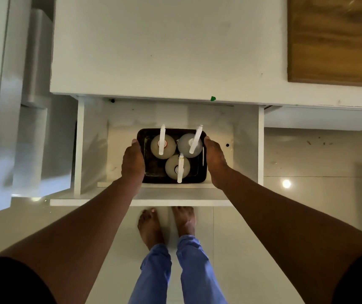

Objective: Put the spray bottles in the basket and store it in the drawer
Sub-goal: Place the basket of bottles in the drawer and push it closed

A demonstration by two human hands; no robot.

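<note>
A dark rectangular basket [153, 179] sits low inside the open white drawer [248, 150]. Three pale spray bottles stand upright in it: one at the back left [163, 148], one at the back right [190, 145], one at the front [177, 167], all with white nozzles. My left hand [132, 162] grips the basket's left side and my right hand [215, 160] grips its right side. Whether the basket rests on the drawer's floor cannot be told.
The white countertop [164, 51] lies above the drawer, with a wooden board [333, 40] at its right and a small green scrap [213, 98] at its edge. The drawer's front panel [140, 202] juts toward my bare feet [166, 224] on the glossy tiled floor.
</note>
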